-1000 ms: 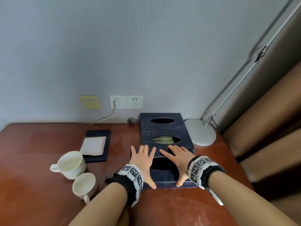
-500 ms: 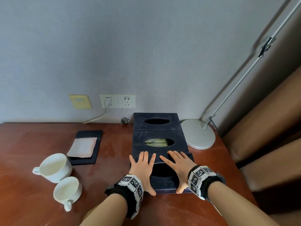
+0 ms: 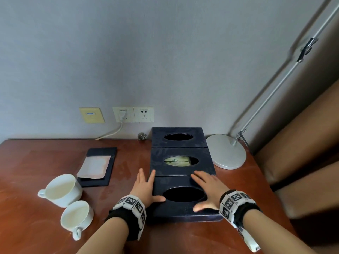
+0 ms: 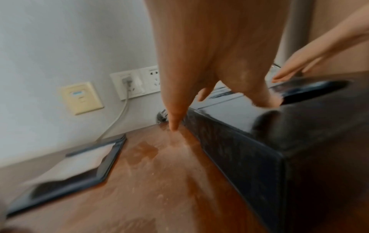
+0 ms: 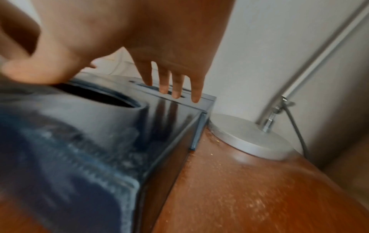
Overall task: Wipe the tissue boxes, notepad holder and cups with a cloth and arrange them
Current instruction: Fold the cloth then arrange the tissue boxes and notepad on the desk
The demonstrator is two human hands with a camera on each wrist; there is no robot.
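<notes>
Three dark navy tissue boxes stand in a row from the wall toward me: the far box (image 3: 177, 142), the middle box (image 3: 157, 162) with tissue showing in its oval hole, and the near box (image 3: 183, 211). My left hand (image 3: 145, 186) lies flat at the near box's left edge, fingers straight, thumb on the top. My right hand (image 3: 205, 188) rests flat on the top right, fingers spread (image 5: 175, 89). Neither hand holds anything. Two white cups (image 3: 62, 189) (image 3: 77, 216) and the dark notepad holder (image 3: 99, 167) sit to the left. No cloth is in view.
A round silver lamp base (image 3: 226, 151) touches the right side of the boxes, its arm rising to the right. Wall sockets (image 3: 133, 114) with a plugged cable are behind. The brown wooden table (image 3: 36, 162) has damp streaks. A brown seat is on the right.
Both hands slid apart across the near box's top, the left to its left edge and the right toward its right side, uncovering the oval hole. The head view shifted.
</notes>
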